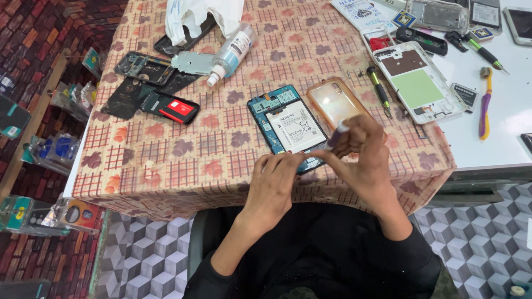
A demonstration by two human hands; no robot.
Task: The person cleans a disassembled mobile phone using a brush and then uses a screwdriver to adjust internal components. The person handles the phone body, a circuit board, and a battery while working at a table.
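Both hands meet over the near end of an opened tablet [289, 130], which lies back-up near the front edge of a table [166, 166] covered in a checked, leaf-patterned cloth. Right hand [363, 158] is closed around a purple-handled tool [338, 134], apparently a small screwdriver, its handle slanting up and away from the person while the tip, hidden by the fingers, points down toward the tablet's lower right corner. Left hand [275, 185] rests with fingers curled, fingertips touching the tablet's near edge beside the right thumb; whether it pinches anything small cannot be told.

The tablet's white battery and blue frame are exposed. Just to its right lies a clear orange-tinted phone case [335, 101], and beyond that a green-handled screwdriver [379, 88] and a white tablet shell [421, 83]. At far left sit a black phone frame [145, 67], a dark unit with a red battery [170, 108] and a white squeeze bottle [233, 51].

As a judgement: work at this corner goes best with the tool held upright over its target, the left fingertips bracing the frame so it cannot slide on the cloth, and light pressure kept clear of the battery. Any loosened small part is easily lost against the busy pattern.
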